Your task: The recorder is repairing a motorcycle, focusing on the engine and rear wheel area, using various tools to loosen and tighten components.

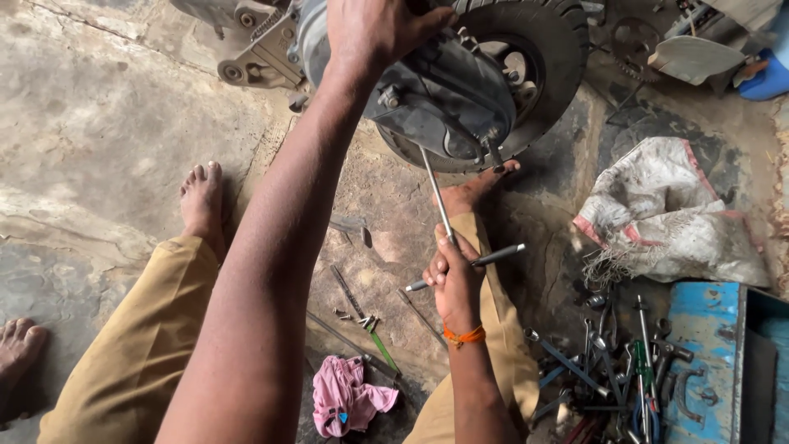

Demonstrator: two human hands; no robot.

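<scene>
Two hands: left hand (380,31) rests open on engine cover (440,99); right hand (451,278) grips T-handle wrench (457,238); white sack (670,214) right.

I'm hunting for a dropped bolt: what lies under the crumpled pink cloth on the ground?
The crumpled pink cloth lies on bare stained concrete floor, near a green-handled screwdriver. Whatever sits beneath its folds is covered; no bolt shows at its edges.

A rough repair workshop where I squat barefoot, stained concrete floor (107,123), scooter engine (436,90) and wheel (551,49) before me, loose wrenches (625,370) heaped by a blue toolbox (707,353), pink rag (349,399), dirty sack (670,214)
</scene>
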